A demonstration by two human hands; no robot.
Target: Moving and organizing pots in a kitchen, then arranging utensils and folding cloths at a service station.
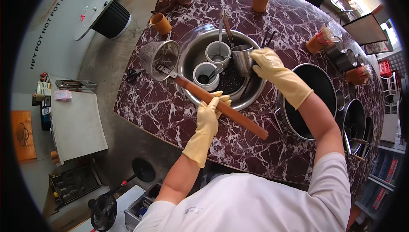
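Note:
My left hand, in a pale yellow rubber glove, holds the wooden handle of a wire-mesh strainer. The strainer basket is beyond the left rim of a round stainless steel basin. My right hand, gloved alike, has its fingers curled at the rim of a metal cup on the basin's right side. Two white cups stand inside the basin, holding a ladle and a dark spoon-like utensil. Beside them lies a black perforated piece, partly hidden.
A large dark pot and a smaller pot stand right on the marble-patterned table. Brown cups and a crumpled brown cloth lie at the back. Scissors sit near the left edge. Skewer holders stand far right.

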